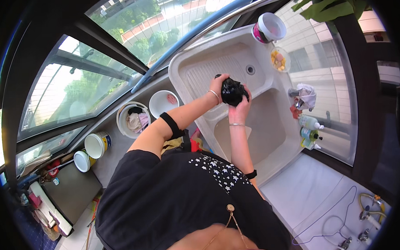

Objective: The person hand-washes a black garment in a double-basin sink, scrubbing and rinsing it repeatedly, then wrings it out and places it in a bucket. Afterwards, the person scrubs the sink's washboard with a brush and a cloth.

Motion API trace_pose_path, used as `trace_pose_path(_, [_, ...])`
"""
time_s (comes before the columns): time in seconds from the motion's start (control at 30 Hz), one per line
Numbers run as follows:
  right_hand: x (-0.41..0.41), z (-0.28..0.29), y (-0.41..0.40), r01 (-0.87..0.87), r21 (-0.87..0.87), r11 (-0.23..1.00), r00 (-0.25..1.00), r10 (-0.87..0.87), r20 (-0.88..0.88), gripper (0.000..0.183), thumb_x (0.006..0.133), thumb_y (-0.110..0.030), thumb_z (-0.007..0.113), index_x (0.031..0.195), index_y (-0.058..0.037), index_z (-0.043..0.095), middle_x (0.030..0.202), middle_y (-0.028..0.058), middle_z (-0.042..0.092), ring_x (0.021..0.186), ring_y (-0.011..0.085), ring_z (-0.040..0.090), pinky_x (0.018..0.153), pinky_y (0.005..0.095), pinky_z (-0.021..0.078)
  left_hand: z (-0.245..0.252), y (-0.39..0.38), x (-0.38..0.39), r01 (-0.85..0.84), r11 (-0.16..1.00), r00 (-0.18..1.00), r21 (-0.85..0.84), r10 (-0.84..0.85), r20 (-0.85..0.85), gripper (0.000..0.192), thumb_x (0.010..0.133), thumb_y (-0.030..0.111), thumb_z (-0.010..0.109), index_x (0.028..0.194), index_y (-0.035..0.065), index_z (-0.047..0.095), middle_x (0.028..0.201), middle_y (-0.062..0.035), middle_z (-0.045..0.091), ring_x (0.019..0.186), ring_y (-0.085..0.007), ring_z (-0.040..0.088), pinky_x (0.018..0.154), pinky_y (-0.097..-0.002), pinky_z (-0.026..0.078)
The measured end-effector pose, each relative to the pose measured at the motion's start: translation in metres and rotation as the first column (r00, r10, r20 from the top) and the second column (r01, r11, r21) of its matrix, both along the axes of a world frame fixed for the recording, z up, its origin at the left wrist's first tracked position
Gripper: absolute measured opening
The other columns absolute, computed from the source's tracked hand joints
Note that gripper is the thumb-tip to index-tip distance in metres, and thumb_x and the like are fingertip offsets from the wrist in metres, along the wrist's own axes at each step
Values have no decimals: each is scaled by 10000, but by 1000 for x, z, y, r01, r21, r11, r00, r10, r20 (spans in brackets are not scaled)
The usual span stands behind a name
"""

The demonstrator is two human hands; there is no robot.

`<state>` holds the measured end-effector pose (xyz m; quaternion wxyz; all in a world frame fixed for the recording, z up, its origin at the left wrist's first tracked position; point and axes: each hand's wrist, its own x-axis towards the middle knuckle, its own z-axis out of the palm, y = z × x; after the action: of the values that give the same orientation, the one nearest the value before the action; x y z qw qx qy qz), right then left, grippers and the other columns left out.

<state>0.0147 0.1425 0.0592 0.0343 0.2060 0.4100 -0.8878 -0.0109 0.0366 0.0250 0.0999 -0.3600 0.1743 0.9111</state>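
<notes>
A crumpled, shiny black bundle (232, 92) is squeezed between both hands above the laundry sink (279, 122); I cannot tell whether it is wet cloth or plastic. From the left side, my left hand (217, 86) grips it with the fingers over its top. My right hand (241, 104) holds its lower right side. Beneath them runs the divider between the ribbed washboard basin (204, 73) and the deeper basin (263, 136). The drain (250, 69) is visible beyond the bundle.
A faucet draped with a white cloth (307, 95), several pump bottles (309, 122), a bowl of soap pieces (279, 60) and a white tub (272, 26) line the sink's edge. Left are a bucket of clothes (133, 119), a white bucket (163, 104) and windows (83, 82).
</notes>
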Motion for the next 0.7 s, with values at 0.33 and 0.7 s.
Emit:
trace_pose_path(0.33, [44, 9, 15, 18, 864, 502, 771, 544, -332, 291, 694, 105, 503, 869, -68, 658, 1248, 131, 600, 1263, 354, 478, 1083, 422, 356, -26, -22, 34, 577, 773, 809, 262, -585, -54, 293, 862, 347, 604, 1013, 100, 646, 974, -94, 691, 879, -249, 673, 841, -431, 547])
trace_pose_path(0.7, [26, 24, 26, 300, 913, 277, 289, 886, -364, 177, 638, -42, 663, 779, -149, 668, 1168, -27, 658, 1252, 346, 462, 1054, 525, 349, -8, -11, -15, 962, 154, 123, -225, -982, -143, 257, 902, 335, 586, 994, 96, 609, 903, -54, 653, 778, -193, 646, 671, -361, 563])
